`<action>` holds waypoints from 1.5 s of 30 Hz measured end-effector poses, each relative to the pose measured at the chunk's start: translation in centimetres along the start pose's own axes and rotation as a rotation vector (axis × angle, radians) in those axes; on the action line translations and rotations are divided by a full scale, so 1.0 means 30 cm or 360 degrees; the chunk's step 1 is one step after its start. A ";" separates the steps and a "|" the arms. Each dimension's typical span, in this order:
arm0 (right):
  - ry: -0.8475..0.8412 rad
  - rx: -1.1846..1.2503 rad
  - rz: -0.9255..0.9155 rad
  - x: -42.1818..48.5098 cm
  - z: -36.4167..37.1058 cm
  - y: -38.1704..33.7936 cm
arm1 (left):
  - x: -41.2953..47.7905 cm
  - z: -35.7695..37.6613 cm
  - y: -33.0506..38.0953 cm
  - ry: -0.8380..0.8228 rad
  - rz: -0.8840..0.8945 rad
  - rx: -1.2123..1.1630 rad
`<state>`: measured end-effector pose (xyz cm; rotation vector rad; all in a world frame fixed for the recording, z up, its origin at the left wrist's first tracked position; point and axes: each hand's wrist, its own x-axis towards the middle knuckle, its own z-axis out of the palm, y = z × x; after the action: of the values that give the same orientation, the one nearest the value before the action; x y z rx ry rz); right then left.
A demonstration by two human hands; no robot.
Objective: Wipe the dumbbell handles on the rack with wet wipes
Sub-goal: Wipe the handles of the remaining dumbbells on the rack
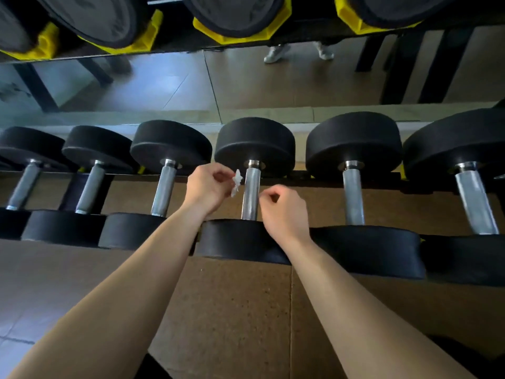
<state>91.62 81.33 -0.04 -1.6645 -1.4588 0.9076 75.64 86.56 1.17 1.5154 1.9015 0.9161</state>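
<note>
Forearms (pixel 153 269) reach to the rack (pixel 300 175), where the left hand (pixel 207 187) pinches a crumpled wet wipe (pixel 236 182) just beside the middle dumbbell handle (pixel 250 194) and the right hand (pixel 284 212) curls empty; the wipe should wrap the handle fully.

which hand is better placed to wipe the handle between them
Left. The left hand pinches the wet wipe just beside the chrome handle. The right hand is curled on the other side and holds nothing.
</note>
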 end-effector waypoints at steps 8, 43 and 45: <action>0.0196 0.0084 0.0280 -0.016 0.059 -0.007 | 0.108 0.056 -0.034 -0.0158 0.0168 -0.0060; 0.0257 0.0174 0.0111 -0.024 0.053 -0.004 | 0.106 0.056 -0.063 -0.0285 0.0172 0.0071; 0.0271 0.0160 0.0110 -0.022 0.053 -0.005 | 0.092 0.036 -0.085 -0.0439 0.0209 0.0125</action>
<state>90.09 80.82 -0.66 -1.6829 -1.2291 0.8406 74.28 89.09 -1.49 1.7315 1.6737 0.6534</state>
